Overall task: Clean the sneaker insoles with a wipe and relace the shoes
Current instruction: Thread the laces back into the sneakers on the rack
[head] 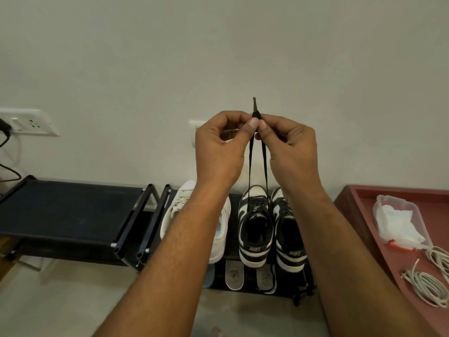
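A black shoelace (250, 156) runs up in two strands from the left black-and-white sneaker (255, 227) on the black shoe rack (70, 210). My left hand (221, 147) and my right hand (289, 147) pinch both lace ends together high above the shoe, with the tips sticking up between my fingers. The second black-and-white sneaker (288, 229) stands right beside it, laced. Two grey insoles (234, 276) lie on the lower shelf in front, one with a black lace across it. A clear plastic box of white wipes (398, 220) sits on the red table at the right.
A white sneaker (218, 229) stands left of the black-and-white pair, partly behind my left forearm. Coiled white cables (422, 285) lie on the red table (359, 198). A wall socket (31, 124) with a plugged-in cable is at the far left.
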### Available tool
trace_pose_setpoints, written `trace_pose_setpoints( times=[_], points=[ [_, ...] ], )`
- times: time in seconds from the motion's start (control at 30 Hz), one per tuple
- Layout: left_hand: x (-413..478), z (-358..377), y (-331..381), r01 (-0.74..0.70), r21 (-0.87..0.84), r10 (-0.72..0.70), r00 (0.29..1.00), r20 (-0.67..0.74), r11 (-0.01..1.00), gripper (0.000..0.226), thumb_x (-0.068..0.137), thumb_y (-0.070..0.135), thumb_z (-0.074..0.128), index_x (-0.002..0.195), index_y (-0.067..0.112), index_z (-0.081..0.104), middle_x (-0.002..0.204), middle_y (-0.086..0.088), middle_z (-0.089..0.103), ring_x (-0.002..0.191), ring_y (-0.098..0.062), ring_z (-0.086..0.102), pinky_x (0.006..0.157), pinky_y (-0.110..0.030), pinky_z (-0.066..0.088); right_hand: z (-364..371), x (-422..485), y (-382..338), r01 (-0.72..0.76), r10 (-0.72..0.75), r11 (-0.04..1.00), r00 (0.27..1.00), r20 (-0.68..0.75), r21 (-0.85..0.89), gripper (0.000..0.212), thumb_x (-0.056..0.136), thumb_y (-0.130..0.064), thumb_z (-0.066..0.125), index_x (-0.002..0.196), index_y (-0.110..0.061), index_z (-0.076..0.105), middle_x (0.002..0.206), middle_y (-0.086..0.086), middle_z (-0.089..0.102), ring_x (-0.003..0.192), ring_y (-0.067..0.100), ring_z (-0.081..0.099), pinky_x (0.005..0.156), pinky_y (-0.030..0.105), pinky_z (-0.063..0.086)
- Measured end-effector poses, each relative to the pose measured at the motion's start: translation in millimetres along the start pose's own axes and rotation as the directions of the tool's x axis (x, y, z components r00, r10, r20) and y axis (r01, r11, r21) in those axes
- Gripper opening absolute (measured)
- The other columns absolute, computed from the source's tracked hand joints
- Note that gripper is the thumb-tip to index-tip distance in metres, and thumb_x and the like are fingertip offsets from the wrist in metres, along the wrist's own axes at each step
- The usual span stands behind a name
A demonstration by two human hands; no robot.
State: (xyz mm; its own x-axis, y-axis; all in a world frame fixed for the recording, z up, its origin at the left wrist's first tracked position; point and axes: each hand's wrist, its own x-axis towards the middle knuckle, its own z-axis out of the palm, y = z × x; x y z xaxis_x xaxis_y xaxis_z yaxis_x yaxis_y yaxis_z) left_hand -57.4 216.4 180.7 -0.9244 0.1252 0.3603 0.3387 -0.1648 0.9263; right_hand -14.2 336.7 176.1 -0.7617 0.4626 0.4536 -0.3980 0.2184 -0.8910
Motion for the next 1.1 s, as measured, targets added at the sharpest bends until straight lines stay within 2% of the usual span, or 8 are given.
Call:
trace_pose_setpoints(
  times=[0.13,0.23,0.5,0.6,0.7,0.87,0.97,1.1],
  points=[
    [-1,1,3,0.033,-0.053,-0.034,0.999,-0.004,0.998,0.008,0.094,0.011,0.08,0.1,0.006,0.079,0.089,0.003,0.078,0.083,-0.001,0.071,0.075,-0.017,0.054,-1,-1,0,0.017,-0.018,0.999,1.0,0.01,0.047,0.02,0.1,-0.01,0.069,0.117,-0.005,0.078,0.107,0.005,0.08,0.109,0.02,0.075,0.101,0.044,0.058],
    [-2,2,4,0.055,-0.073,-0.057,0.998,-0.024,0.996,0.009,0.093,0.01,0.08,0.1,0.005,0.081,0.084,0.007,0.078,0.081,0.002,0.072,0.07,-0.012,0.052,-1,-2,0,0.02,-0.02,0.998,1.0,0.006,0.054,0.022,0.099,-0.009,0.069,0.119,-0.003,0.077,0.11,0.004,0.08,0.111,0.019,0.074,0.102,0.043,0.058],
    [-1,0,7,0.032,-0.03,-0.034,0.998,-0.045,0.999,0.005,0.09,0.012,0.084,0.094,0.008,0.083,0.087,0.001,0.081,0.082,-0.004,0.075,0.078,-0.018,0.055,-3,-1,-1,0.102,-0.094,0.981,0.994,0.058,-0.165,0.024,0.1,-0.016,0.069,0.122,-0.011,0.077,0.113,-0.002,0.079,0.11,0.009,0.073,0.099,0.039,0.059],
    [1,-2,9,0.007,0.028,-0.007,1.0,0.002,1.0,0.008,0.089,0.015,0.086,0.093,0.01,0.084,0.09,0.001,0.083,0.089,-0.012,0.079,0.086,-0.029,0.061,-6,-1,-2,0.133,-0.125,0.96,0.991,0.046,-0.247,0.022,0.102,-0.02,0.066,0.119,-0.017,0.079,0.105,-0.01,0.08,0.102,0.009,0.074,0.094,0.04,0.06],
    [2,-4,11,-0.045,0.087,0.043,0.999,0.019,0.995,0.011,0.089,0.022,0.086,0.099,0.017,0.083,0.084,0.003,0.081,0.085,-0.017,0.079,0.088,-0.04,0.063,-7,-1,-1,0.117,-0.099,0.971,0.991,0.095,-0.207,0.021,0.104,-0.018,0.063,0.117,-0.014,0.079,0.102,-0.006,0.08,0.104,0.012,0.074,0.096,0.044,0.059],
    [7,-8,10,0.009,0.066,-0.016,0.994,0.109,0.998,0.016,0.096,0.015,0.078,0.112,0.013,0.082,0.076,0.0,0.074,0.069,-0.006,0.068,0.068,-0.016,0.051,-10,-1,0,0.092,-0.067,0.984,0.984,0.163,-0.151,0.018,0.102,-0.01,0.063,0.109,-0.009,0.08,0.091,0.0,0.079,0.098,0.018,0.075,0.098,0.045,0.058],
    [5,-5,12,0.009,0.049,-0.013,0.996,0.084,0.999,0.01,0.098,0.013,0.076,0.106,0.015,0.081,0.091,-0.009,0.079,0.069,-0.002,0.066,0.066,-0.014,0.051,-10,-1,2,0.065,-0.045,0.993,0.981,0.189,-0.101,0.018,0.103,-0.011,0.062,0.108,-0.007,0.079,0.091,0.005,0.079,0.098,0.023,0.075,0.098,0.045,0.058],
    [4,-2,10,0.037,0.007,-0.037,0.999,0.026,0.999,0.008,0.101,0.015,0.072,0.106,0.014,0.079,0.1,-0.002,0.08,0.073,-0.001,0.066,0.066,-0.015,0.051,-10,-2,9,-0.028,0.026,1.0,0.969,0.246,0.004,0.019,0.105,-0.011,0.06,0.111,-0.01,0.078,0.09,0.003,0.078,0.093,0.014,0.072,0.094,0.031,0.055]
  ],
)
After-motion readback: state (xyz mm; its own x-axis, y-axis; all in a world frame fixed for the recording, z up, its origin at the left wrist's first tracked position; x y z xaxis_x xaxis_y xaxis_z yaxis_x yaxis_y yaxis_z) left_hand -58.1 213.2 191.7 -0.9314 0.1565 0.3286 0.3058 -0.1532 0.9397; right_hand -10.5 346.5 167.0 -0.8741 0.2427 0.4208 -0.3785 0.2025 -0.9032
